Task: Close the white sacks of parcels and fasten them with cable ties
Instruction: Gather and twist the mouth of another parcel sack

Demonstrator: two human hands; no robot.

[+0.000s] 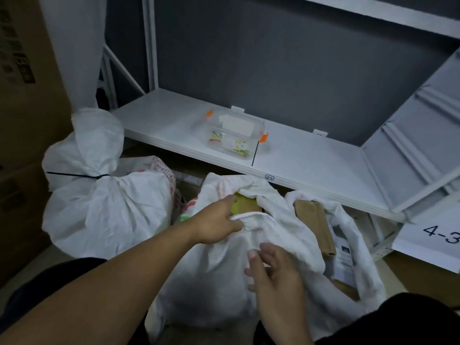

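Fingers [229, 201] of left hand [216, 222] pinch open sack [211, 270] hem | right hand [271, 265] loose, holding nothing | fabric likely soft, limp: gather at mouth

A white sign [428, 236] at the right edge read "4-3"; the shelf-edge label [269, 177] and the carton [17, 58] print were illegible.

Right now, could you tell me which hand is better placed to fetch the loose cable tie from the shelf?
Probably the right hand: its fingers are relaxed and hold nothing, while the left hand pinches the rim of the sack and would have to let go to reach the cable tie.
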